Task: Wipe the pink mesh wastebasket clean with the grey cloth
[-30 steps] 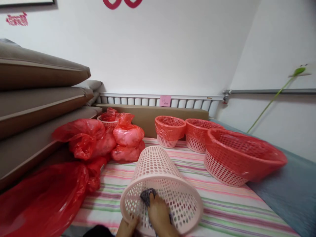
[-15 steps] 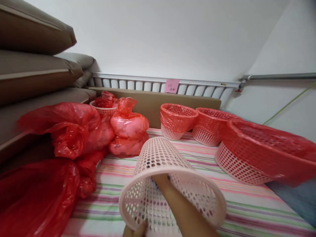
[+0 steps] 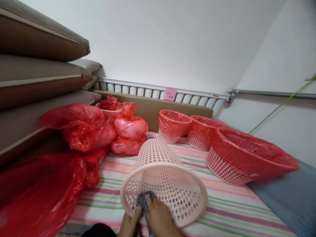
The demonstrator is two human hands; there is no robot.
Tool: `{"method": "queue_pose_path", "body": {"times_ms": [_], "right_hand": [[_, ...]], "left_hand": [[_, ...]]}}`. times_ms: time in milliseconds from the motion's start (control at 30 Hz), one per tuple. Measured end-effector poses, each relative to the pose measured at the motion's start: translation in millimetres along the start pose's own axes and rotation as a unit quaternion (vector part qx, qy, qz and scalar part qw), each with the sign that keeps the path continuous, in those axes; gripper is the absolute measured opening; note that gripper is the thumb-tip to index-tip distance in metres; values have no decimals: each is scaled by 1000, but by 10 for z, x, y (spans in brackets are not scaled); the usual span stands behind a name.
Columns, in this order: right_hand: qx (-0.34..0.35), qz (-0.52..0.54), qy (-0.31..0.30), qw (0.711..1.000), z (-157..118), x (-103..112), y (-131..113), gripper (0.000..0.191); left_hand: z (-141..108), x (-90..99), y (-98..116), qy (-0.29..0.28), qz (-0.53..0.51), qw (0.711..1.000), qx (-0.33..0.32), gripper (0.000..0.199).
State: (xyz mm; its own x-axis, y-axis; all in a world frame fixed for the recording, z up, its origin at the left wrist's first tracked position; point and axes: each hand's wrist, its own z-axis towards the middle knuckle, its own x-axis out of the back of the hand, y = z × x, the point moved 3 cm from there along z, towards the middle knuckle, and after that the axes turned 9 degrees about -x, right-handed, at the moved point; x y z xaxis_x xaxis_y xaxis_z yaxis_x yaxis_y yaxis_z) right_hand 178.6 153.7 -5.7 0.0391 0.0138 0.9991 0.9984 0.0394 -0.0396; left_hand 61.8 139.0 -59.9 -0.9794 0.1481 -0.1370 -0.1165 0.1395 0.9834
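A pale pink perforated plastic basket (image 3: 158,149) lies on its side on a striped sheet, its wide opening facing me. At the lower left of its rim, my left hand (image 3: 129,225) is closed, with the thumb inside the edge. My right hand (image 3: 159,215) is just inside the mouth, its fingers closed on a bunched grey-blue cloth (image 3: 145,199). The cloth lies against the basket's inner wall and also meets my left thumb. Part of the cloth hangs down between my hands.
Several red-bag-lined baskets (image 3: 229,168) stand at right. Filled red plastic bags (image 3: 130,126) and a loose red bag (image 3: 41,191) lie at left, near stacked brown cushions (image 3: 37,75). Behind are a tan board (image 3: 151,113) and a white radiator (image 3: 140,92) with a pink note (image 3: 170,93).
My right hand has drawn back from deep inside the basket to its mouth, bringing the cloth into plain sight near my left hand. The view has shifted slightly.
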Motion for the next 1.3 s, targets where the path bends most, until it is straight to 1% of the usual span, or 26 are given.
{"method": "queue_pose_path", "body": {"times_ms": [33,100,167,233,333,467,567,633,733,800,867,933,1033,1167,1233,1300], "right_hand": [[-6,-2,-6,1000,-109,-27,-4,33],[-26,2,-12,1000,-222,-53,-6,32],[-34,13,-10,999,-210,-41,-17,31],[-33,22,-5,999,-104,-7,-31,31],[-42,17,2,999,179,59,-25,35],[-82,39,-7,996,720,150,49,36],[-72,63,11,995,1131,228,83,39],[-57,68,26,996,1345,275,88,40],[-51,69,30,996,1536,323,87,40],[-55,66,29,996,1561,341,88,40],[-66,61,22,996,1484,339,87,39],[-83,53,7,995,1292,301,77,38],[-91,32,-5,995,815,163,27,39],[-41,5,-6,999,99,-87,-50,39],[-37,2,-23,999,-146,-149,-33,40],[-29,24,-47,998,-270,-119,16,40]], "left_hand": [[-11,1,-12,1,-9,1000,4,73],[-28,1,-30,-4,-26,1000,15,78],[-31,1,-34,-11,-30,999,21,81],[-22,4,-28,-8,-24,999,25,82],[-1,17,-14,10,-13,1000,24,79],[17,62,-35,48,-7,998,31,74],[30,102,-94,62,0,997,44,72],[39,114,-144,51,5,997,54,71],[46,103,-202,29,8,997,66,69],[44,86,-211,26,9,998,65,69],[38,68,-200,30,8,998,62,71],[34,52,-182,27,12,998,55,73],[36,36,-176,13,15,999,39,75],[25,7,-189,24,-2,1000,20,78],[-2,-6,-149,20,-11,1000,11,82],[-38,33,-55,20,-4,1000,-4,80]]}}
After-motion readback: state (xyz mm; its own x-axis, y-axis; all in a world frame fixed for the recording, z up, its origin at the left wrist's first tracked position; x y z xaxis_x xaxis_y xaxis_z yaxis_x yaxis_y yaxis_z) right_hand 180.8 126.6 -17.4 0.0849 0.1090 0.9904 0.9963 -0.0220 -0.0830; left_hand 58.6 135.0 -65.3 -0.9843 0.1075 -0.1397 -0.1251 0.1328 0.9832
